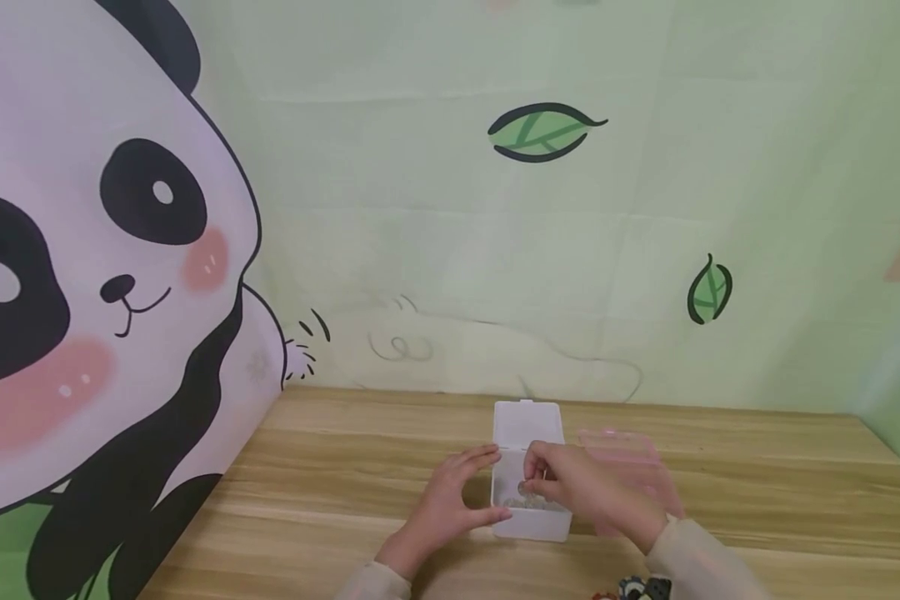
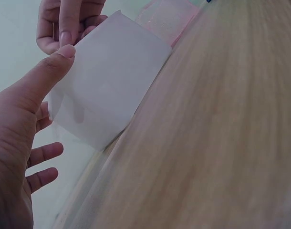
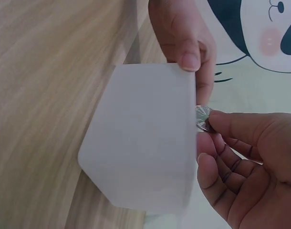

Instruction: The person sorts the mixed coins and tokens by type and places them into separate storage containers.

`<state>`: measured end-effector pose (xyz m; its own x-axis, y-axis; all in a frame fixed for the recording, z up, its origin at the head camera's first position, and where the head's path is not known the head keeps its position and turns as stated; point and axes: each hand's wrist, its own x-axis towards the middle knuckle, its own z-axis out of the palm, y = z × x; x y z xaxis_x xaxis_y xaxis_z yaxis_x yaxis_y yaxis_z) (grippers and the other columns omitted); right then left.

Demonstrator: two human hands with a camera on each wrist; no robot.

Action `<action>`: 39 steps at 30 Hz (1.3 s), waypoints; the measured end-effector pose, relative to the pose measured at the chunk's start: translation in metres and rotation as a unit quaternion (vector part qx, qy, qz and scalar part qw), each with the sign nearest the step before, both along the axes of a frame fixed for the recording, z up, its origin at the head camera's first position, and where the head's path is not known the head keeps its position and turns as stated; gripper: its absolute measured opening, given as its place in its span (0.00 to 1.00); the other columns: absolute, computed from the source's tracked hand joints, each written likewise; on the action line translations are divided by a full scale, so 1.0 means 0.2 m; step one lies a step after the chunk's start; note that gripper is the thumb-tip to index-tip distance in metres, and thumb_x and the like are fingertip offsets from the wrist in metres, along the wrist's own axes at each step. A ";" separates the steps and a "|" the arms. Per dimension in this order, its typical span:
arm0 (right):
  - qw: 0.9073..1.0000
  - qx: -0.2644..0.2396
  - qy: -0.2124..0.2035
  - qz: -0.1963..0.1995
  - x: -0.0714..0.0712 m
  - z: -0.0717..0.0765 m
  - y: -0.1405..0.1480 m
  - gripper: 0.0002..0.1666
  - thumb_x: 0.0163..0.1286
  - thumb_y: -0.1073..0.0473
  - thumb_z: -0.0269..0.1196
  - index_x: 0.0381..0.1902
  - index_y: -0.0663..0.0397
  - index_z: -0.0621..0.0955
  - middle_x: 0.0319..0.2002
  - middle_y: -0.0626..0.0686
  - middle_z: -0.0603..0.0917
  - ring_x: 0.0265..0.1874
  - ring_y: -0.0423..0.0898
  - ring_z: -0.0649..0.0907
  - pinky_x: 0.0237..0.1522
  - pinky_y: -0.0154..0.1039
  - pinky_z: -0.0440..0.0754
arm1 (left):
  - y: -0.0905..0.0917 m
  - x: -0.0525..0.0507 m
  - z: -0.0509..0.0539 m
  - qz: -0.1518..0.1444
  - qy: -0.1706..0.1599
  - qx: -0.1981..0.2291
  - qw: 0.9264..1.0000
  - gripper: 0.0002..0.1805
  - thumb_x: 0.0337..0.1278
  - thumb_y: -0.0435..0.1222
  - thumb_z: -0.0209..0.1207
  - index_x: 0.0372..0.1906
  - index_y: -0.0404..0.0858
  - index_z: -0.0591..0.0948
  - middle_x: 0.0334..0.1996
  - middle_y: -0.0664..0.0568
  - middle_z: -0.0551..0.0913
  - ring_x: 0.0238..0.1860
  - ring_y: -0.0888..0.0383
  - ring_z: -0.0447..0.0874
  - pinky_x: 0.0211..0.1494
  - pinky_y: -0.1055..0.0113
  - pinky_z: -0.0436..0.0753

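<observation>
A small white plastic box point(image 1: 531, 525) stands on the wooden table with its hinged lid point(image 1: 527, 423) tipped back. Several small clear pieces point(image 1: 521, 502) lie inside. At the box's left side, my left hand point(image 1: 450, 492) holds it, the thumb on the front rim and the fingertips near the back corner. My right hand point(image 1: 570, 479) reaches over the box and pinches a shiny, clear, ridged round piece point(image 3: 202, 118) between thumb and fingers. That piece is just beyond the rim in the right wrist view; its far part is hidden.
To the right of the white box, partly behind my right forearm, lies a pink see-through case point(image 1: 637, 467). Small dark, blue and red objects point(image 1: 637, 588) show at the bottom edge. A cloth wall with a printed panda point(image 1: 217, 367) rises behind the table point(image 1: 330, 467).
</observation>
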<state>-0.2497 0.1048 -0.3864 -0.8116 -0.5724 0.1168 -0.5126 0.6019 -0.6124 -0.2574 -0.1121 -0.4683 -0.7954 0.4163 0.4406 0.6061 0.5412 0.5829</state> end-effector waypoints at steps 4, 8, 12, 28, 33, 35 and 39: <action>1.000 0.016 0.016 0.007 -0.03 -0.03 -0.01 0.08 0.63 0.62 0.64 0.30 0.52 0.74 0.24 0.43 0.76 0.23 0.33 0.70 0.24 0.27 0.71 | 0.00 0.00 0.00 0.001 0.002 0.001 1.000 0.37 0.44 0.50 0.70 0.63 0.42 0.75 0.67 0.55 0.73 0.67 0.51 0.70 0.68 0.43 0.66; 0.999 0.036 0.028 0.014 -0.06 -0.06 -0.03 0.08 0.62 0.64 0.64 0.29 0.52 0.75 0.24 0.43 0.77 0.23 0.33 0.70 0.25 0.28 0.71 | 0.00 0.00 0.00 0.001 0.002 0.004 1.000 0.37 0.44 0.49 0.71 0.62 0.42 0.75 0.66 0.55 0.73 0.66 0.51 0.71 0.68 0.43 0.67; 0.997 0.063 0.043 0.012 -0.07 -0.08 -0.04 0.09 0.61 0.65 0.65 0.27 0.52 0.75 0.23 0.43 0.76 0.22 0.34 0.70 0.25 0.28 0.70 | 0.00 0.00 0.00 0.002 0.003 0.003 1.000 0.37 0.43 0.49 0.71 0.62 0.42 0.75 0.66 0.55 0.73 0.66 0.52 0.71 0.68 0.44 0.67; 0.986 0.130 0.101 0.021 -0.09 -0.12 -0.09 0.12 0.56 0.67 0.68 0.24 0.53 0.74 0.19 0.42 0.71 0.20 0.35 0.67 0.24 0.29 0.66 | 0.01 0.00 0.00 0.000 0.008 0.007 1.000 0.37 0.42 0.47 0.72 0.62 0.42 0.76 0.65 0.55 0.74 0.66 0.53 0.71 0.68 0.48 0.67; 0.982 0.149 0.111 0.020 -0.10 -0.12 -0.10 0.13 0.55 0.67 0.69 0.23 0.53 0.74 0.19 0.43 0.71 0.20 0.36 0.68 0.24 0.30 0.66 | 0.01 0.00 0.00 -0.001 0.005 0.008 1.000 0.38 0.42 0.47 0.72 0.62 0.42 0.76 0.65 0.55 0.74 0.66 0.53 0.71 0.69 0.47 0.67; 0.982 0.154 0.110 0.020 -0.10 -0.12 -0.11 0.12 0.55 0.68 0.69 0.22 0.53 0.74 0.19 0.43 0.71 0.21 0.37 0.68 0.24 0.30 0.66 | 0.01 0.00 0.00 -0.001 0.004 0.008 1.000 0.37 0.42 0.47 0.72 0.62 0.42 0.75 0.65 0.55 0.74 0.66 0.53 0.71 0.69 0.47 0.66; 0.980 0.165 0.109 0.019 -0.10 -0.12 -0.11 0.13 0.54 0.68 0.69 0.22 0.53 0.74 0.19 0.43 0.72 0.21 0.38 0.69 0.25 0.31 0.67 | 0.00 0.00 0.00 0.000 0.002 0.011 1.000 0.37 0.42 0.47 0.72 0.62 0.42 0.75 0.66 0.56 0.74 0.66 0.53 0.71 0.69 0.46 0.66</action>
